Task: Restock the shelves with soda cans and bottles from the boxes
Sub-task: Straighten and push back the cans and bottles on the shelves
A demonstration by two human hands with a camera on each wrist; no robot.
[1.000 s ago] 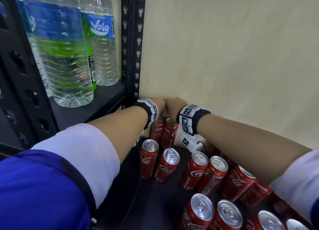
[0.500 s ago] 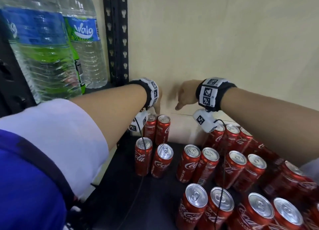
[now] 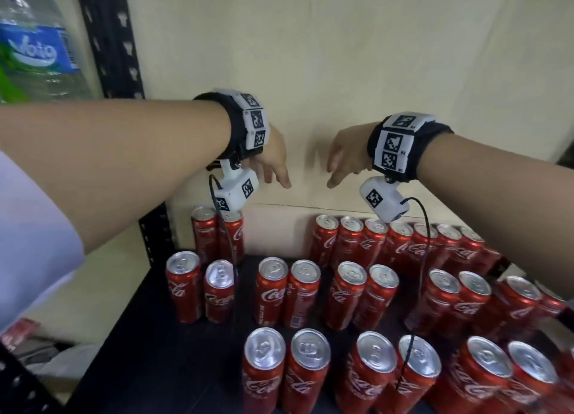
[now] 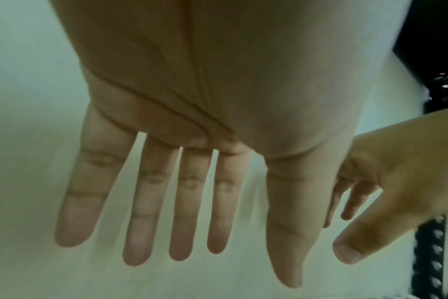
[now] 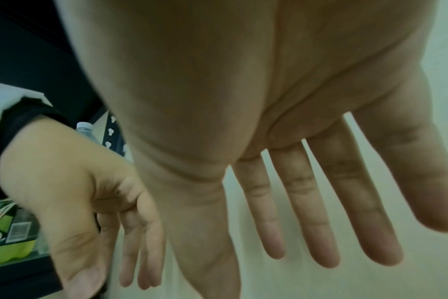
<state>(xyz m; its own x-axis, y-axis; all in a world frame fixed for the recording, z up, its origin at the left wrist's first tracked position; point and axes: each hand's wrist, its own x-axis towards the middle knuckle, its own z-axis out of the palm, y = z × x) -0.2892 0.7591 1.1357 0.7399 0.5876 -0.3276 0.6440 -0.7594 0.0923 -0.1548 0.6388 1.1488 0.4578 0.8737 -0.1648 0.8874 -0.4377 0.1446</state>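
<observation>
- Beige wall (image 3: 357, 56) backs a dark shelf (image 3: 149, 367) framed by a black perforated upright (image 3: 108, 38).
- Clear water bottle (image 3: 34, 50), blue-and-green label with blurred white lettering, stands far left on a higher shelf.
- Red Coca-Cola cans (image 3: 270, 289) stand upright in paired rows across the shelf.
- Left hand (image 3: 270, 159) and right hand (image 3: 344, 156) hover above the back cans, fingers spread straight, holding nothing.
</observation>
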